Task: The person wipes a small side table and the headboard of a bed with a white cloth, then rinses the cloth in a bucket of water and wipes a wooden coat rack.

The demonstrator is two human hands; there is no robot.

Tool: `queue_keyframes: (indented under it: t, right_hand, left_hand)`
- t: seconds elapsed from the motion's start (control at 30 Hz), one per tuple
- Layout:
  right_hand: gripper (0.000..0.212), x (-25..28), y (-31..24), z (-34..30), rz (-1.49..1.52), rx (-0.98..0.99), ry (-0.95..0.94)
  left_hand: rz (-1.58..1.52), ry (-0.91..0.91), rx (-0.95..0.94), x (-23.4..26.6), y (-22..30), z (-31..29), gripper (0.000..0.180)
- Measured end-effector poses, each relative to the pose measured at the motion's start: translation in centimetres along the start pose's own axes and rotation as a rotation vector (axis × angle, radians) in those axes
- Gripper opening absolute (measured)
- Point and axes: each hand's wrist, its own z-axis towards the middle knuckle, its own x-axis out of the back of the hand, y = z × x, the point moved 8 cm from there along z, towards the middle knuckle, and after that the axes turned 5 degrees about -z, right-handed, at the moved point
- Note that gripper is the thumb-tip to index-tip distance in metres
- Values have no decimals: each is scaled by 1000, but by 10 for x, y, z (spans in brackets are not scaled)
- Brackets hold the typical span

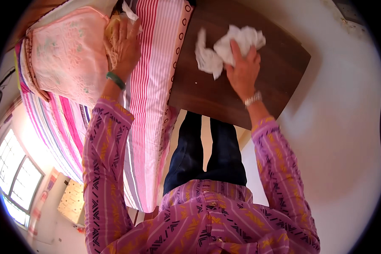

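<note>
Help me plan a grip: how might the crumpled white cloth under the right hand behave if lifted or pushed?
The white cloth will probably flop, since it lies in loose folds under the right hand. It is likely light, its edges appearing thin. Pushed over the brown tabletop, it would likely bunch rather than roll.

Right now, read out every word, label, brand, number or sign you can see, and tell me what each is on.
There are none I can read.
The crumpled white cloth under the right hand and the dark brown tabletop show no readable lettering.
The ring border of the striped bedding and the arrow-like marks on the purple sleeves are pattern, not writing.
</note>
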Motion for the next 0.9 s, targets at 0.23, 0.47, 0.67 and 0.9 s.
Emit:
queue_keyframes:
  t: [0.23,0.47,0.67,0.9]
  right_hand:
    - [58,-34,-54,35,33,236,-44]
    - [31,-50,-85,-128,327,541,-499]
    - [48,-39,-36,51,131,364,-91]
    - [49,-6,119,47,6,-121,153]
  left_hand:
    - [-295,53,13,9,63,-39,50]
    - [-336,52,-15,-27,91,-11,42]
    - [-479,155,71,-59,95,-1,38]
    - [-461,162,60,-60,95,-2,36]
